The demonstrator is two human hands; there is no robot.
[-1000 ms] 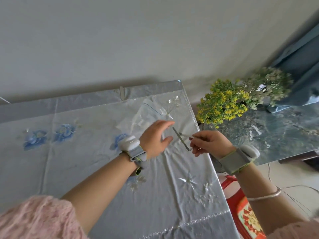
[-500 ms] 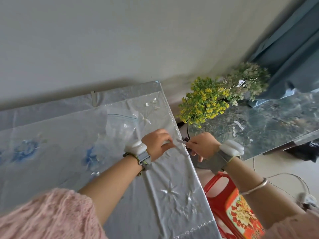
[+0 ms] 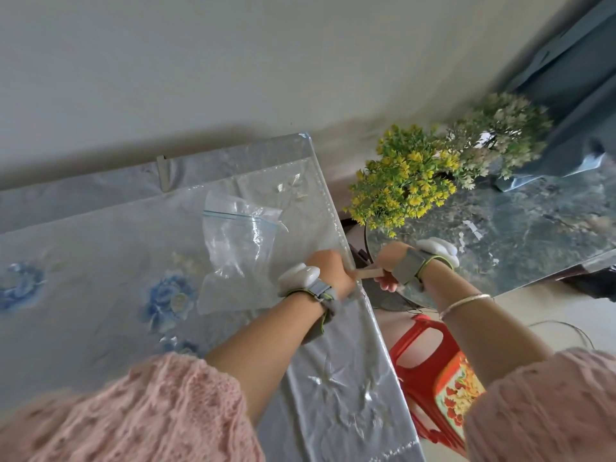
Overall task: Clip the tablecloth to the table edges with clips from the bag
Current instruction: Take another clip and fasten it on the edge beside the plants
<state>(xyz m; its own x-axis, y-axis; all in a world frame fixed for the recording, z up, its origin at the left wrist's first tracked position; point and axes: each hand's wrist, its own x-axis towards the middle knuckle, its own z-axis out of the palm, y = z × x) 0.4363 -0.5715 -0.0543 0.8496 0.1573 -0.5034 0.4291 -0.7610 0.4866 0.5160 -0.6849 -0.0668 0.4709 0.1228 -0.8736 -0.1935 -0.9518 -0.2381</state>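
While one clip (image 3: pixel 164 174) already sits over the far edge of the surface (image 3: pixel 396 388), pinning the tablecloth (image 3: pixel 100 261) there, the job looks only partly done. A second clip (image 3: pixel 368 273) is at the right edge now, held level and touching the cloth's border. The right hand (image 3: pixel 390 266), off the surface beyond that edge, is closed around the clip's outer end. The left hand (image 3: pixel 328 271) rests on the cloth right at the edge, fingers curled down against the border beside the clip's inner end; whether it pinches the clip or only presses the cloth flat, I cannot tell. My judgement is that this clip is being pushed on but is not yet seated.

A clear bag (image 3: pixel 238 248) with a blue zip strip lies on the cloth just left of the left hand, and appears nearly empty, though its transparency makes any remaining clips hard to spot. Left and near edges of the surface are cut off or hidden behind the pink sleeves, so clips there cannot be counted. Fingertips of both hands are hidden behind the wrists and wrist straps.
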